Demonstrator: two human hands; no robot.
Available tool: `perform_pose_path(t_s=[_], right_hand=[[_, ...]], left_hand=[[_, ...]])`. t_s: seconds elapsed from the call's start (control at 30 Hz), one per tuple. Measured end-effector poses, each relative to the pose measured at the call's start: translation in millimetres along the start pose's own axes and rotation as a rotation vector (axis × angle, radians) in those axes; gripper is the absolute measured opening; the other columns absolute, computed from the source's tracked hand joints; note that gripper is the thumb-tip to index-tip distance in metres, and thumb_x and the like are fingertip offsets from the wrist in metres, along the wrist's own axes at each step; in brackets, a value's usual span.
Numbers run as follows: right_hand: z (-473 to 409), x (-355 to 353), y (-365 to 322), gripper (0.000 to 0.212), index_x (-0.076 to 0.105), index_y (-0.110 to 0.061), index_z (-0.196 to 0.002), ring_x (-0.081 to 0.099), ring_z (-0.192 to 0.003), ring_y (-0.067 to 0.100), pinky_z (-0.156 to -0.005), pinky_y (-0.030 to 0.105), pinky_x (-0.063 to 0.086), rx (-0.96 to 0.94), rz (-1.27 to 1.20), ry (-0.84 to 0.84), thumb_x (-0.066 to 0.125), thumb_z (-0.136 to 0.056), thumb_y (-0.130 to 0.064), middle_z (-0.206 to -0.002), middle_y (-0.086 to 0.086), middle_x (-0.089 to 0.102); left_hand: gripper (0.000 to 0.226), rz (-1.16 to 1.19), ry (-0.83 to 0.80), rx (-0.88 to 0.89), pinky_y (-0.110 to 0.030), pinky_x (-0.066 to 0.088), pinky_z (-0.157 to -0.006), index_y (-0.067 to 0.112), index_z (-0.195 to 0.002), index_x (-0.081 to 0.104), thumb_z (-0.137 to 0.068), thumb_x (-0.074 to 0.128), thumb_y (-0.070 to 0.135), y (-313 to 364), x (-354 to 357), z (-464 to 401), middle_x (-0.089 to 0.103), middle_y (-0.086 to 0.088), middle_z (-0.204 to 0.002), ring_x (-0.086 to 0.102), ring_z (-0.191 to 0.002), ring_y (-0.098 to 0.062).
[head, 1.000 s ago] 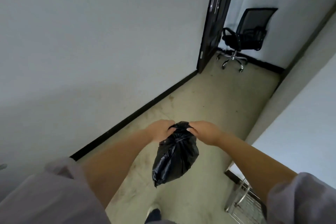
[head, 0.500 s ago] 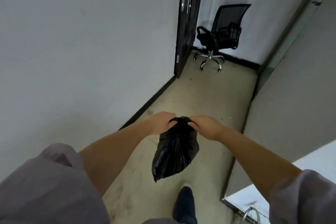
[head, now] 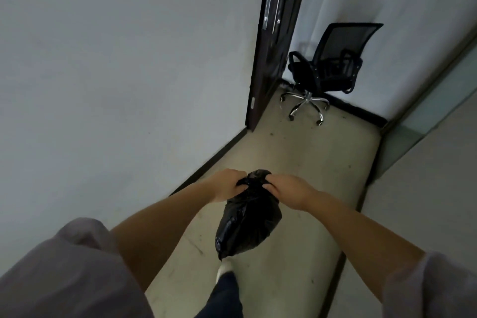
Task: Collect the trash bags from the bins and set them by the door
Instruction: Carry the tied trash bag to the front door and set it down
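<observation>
at the bottom of the view grey sleeves (head: pixel 64 273) cover the person's upper arms, and both bare forearms reach forward. between them a dark trouser leg (head: pixel 224 297) ends in a pale shoe (head: pixel 224 270) planted on the floor (head: pixel 296 162). just above the shoe hangs a black trash bag (head: pixel 247 222), small and crinkled, its bulging bottom in the air and clear of the floor. the left hand (head: pixel 228 186) is clenched on the left side of the bag's bunched neck, and the right hand (head: pixel 286 191) is clenched on the right side of that same neck, so the two fists sit close together with the gathered plastic poking up between them. the fingers of both hands curl under and are partly hidden by the plastic. the floor is a pale, scuffed surface with small dark specks, and it runs ahead as a narrow passage. a plain light wall (head: pixel 116 72) with a dark baseboard borders it on the left, and a lighter partition (head: pixel 426 188) closes it on the right. farther on, at the end of the left wall, stands a dark door (head: pixel 273 41) with a long metal handle and a lock plate. just beside the door, against the far wall, sits a black mesh office chair (head: pixel 330 64) on a shiny star base with casters, well apart from the bag.
</observation>
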State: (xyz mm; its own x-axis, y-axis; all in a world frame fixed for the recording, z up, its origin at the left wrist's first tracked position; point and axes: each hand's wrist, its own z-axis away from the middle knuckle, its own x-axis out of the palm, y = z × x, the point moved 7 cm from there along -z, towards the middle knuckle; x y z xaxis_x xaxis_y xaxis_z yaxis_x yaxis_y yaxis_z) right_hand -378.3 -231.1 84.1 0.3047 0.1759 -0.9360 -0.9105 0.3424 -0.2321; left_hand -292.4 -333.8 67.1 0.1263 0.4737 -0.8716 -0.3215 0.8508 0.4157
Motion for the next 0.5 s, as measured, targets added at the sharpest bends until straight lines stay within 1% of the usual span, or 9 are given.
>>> perform_pose_path(t_s=[0.1, 0.17, 0.23, 0.33, 0.43, 0.5], right_hand=[[-53.4, -17.1, 36.1, 0.032, 0.054, -0.005, -0.107, 0.058, -0.094, 0.031, -0.066, 0.031, 0.034, -0.005, -0.013, -0.005, 0.033, -0.102, -0.029, -0.107, 0.017, 0.063], [-93.0, -29.5, 60.0, 0.033, 0.055, -0.005, -0.106, 0.058, -0.094, 0.03, -0.069, 0.032, 0.036, -0.001, -0.024, -0.017, 0.033, -0.102, -0.029, -0.107, 0.016, 0.063], [-132.4, -39.6, 82.7, 0.033, 0.055, -0.005, -0.104, 0.057, -0.093, 0.029, -0.067, 0.031, 0.034, 0.003, -0.042, -0.026, 0.033, -0.102, -0.029, -0.106, 0.016, 0.063], [-183.2, -51.7, 114.0, 0.031, 0.054, -0.008, -0.104, 0.058, -0.093, 0.029, -0.071, 0.034, 0.04, 0.033, -0.089, -0.06, 0.033, -0.101, -0.031, -0.107, 0.014, 0.063], [-229.6, -63.8, 141.8, 0.026, 0.046, -0.014, -0.089, 0.052, -0.079, 0.024, -0.067, 0.033, 0.037, 0.051, -0.11, -0.076, 0.032, -0.102, -0.032, -0.096, 0.012, 0.06], [-259.4, -70.3, 158.6, 0.026, 0.041, -0.015, -0.085, 0.048, -0.075, 0.022, -0.065, 0.032, 0.035, 0.053, -0.116, -0.091, 0.031, -0.102, -0.033, -0.085, 0.008, 0.054]], left_hand=[[0.023, 0.018, 0.018, -0.014, -0.03, 0.033, -0.069, 0.004, -0.096, 0.052, -0.099, 0.043, 0.025, -19.2, -18.2, -58.7, 0.059, -0.018, -0.099, 0.055, -0.093, -0.031], [0.024, 0.031, 0.023, -0.029, -0.031, 0.031, -0.068, 0.003, -0.095, 0.051, -0.1, 0.041, 0.024, -35.3, -30.7, -99.5, 0.059, -0.02, -0.099, 0.055, -0.092, -0.032], [0.026, 0.052, 0.014, -0.046, -0.032, 0.032, -0.069, 0.0, -0.098, 0.052, -0.1, 0.039, 0.023, -52.0, -43.2, -140.6, 0.059, -0.021, -0.1, 0.055, -0.093, -0.032], [0.027, 0.074, -0.017, -0.081, -0.034, 0.035, -0.071, 0.001, -0.101, 0.053, -0.1, 0.038, 0.024, -75.4, -61.4, -196.8, 0.06, -0.02, -0.102, 0.056, -0.095, -0.033], [0.026, 0.097, -0.043, -0.104, -0.032, 0.036, -0.073, 0.003, -0.106, 0.054, -0.1, 0.038, 0.023, -92.9, -79.6, -244.8, 0.06, -0.019, -0.108, 0.056, -0.1, -0.033], [0.026, 0.117, -0.018, -0.103, -0.03, 0.035, -0.075, 0.004, -0.11, 0.056, -0.1, 0.038, 0.02, -101.9, -91.7, -273.3, 0.061, -0.018, -0.112, 0.056, -0.104, -0.032]])
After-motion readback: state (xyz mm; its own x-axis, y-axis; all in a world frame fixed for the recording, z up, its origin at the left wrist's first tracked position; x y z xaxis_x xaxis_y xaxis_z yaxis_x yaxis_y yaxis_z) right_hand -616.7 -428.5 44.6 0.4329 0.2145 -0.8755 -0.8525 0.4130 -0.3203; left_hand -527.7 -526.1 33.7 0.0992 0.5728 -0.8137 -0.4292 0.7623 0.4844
